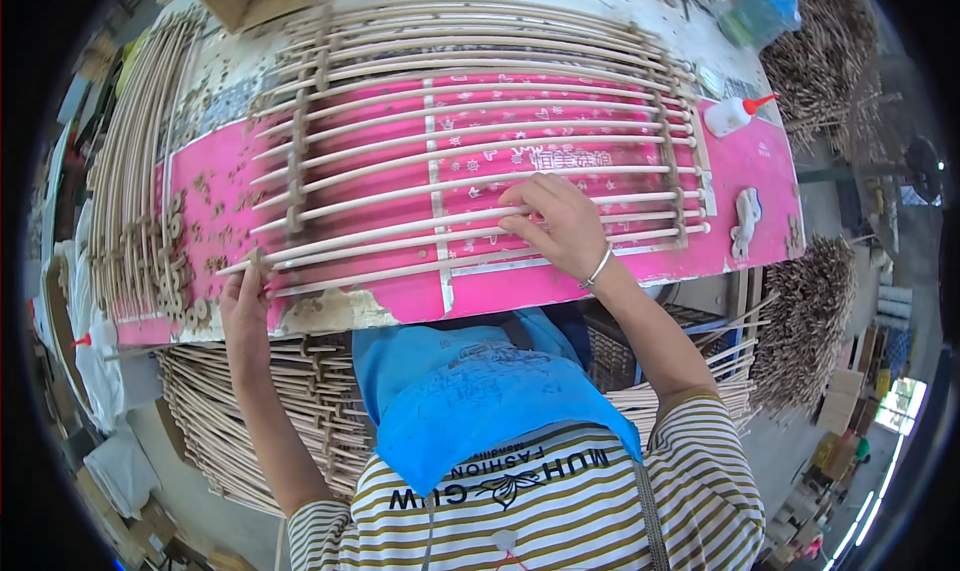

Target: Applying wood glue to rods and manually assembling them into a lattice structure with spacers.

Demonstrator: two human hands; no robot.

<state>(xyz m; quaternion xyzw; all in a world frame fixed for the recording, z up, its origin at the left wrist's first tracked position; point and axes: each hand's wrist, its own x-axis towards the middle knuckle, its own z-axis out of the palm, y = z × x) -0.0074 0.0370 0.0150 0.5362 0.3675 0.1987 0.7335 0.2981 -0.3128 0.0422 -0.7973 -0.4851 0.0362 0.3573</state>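
Note:
Long pale wooden rods (420, 188) lie side by side across a pink-covered table (500, 289). Knobs show at their right ends and the left ends look tapered. Upright wooden strips, one on the left (298, 161) and one on the right (664, 126), cross under the rods. My right hand (560, 221) is closed, thumb and fingers pinching one rod near its middle, close to the table's front edge. My left hand (246, 306) pinches a small wooden ring (257, 263) at that rod's left end. Whether the ring is fully round the rod is hard to tell.
Loose wooden rings (180, 286) lie scattered at the left, beside a stack of rods (140, 171). A glue bottle (725, 118) and a small white object (745, 223) sit at the right. Rod bundles (810, 321) stand beyond the table; more rods (270, 411) lie below its front edge.

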